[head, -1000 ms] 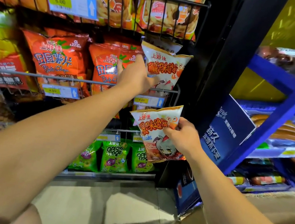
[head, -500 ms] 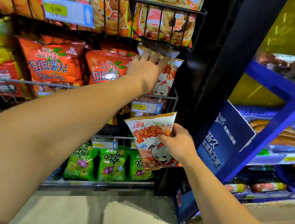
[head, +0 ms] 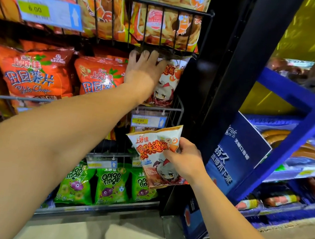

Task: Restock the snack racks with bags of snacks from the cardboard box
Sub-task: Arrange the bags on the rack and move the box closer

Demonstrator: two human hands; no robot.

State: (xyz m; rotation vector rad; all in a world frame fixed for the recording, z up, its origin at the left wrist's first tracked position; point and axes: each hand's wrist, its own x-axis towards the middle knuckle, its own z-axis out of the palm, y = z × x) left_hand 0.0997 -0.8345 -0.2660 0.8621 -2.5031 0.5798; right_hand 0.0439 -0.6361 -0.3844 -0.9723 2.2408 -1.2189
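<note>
Box: we see the cardboard box [head: 297, 236] nearest, at lower right; only its rim and one corner show, so we cannot tell how many bags remain inside.
Right hand: our right hand [head: 184, 159] pinches a white-and-orange snack bag [head: 156, 154] by its right edge, thumb on the front and fingers curled behind; the bag hangs tilted in the air, below the price tag [head: 149, 120] and in front of the lower shelves.
Left hand: our left hand [head: 142, 71] reaches further in, fingers spread and fairly straight, palm pressed against the front of a shelved bag [head: 168, 83] of the same kind; nothing is gripped.
Rack: the wire rack [head: 177, 110] holds that shelved bag upright in its rightmost slot, just beside orange chip bags [head: 34, 76].
Neighbours: green onion-ring bags [head: 109, 182] fill the row below; prawn crackers [head: 169, 17] fill the basket above.
Done: we judge the slot partly stocked, with at least one matching bag seated.
Left: the held bag is not yet placed; we judge it goes in front of the bag under the left hand, and further bags may follow from the box.
</note>
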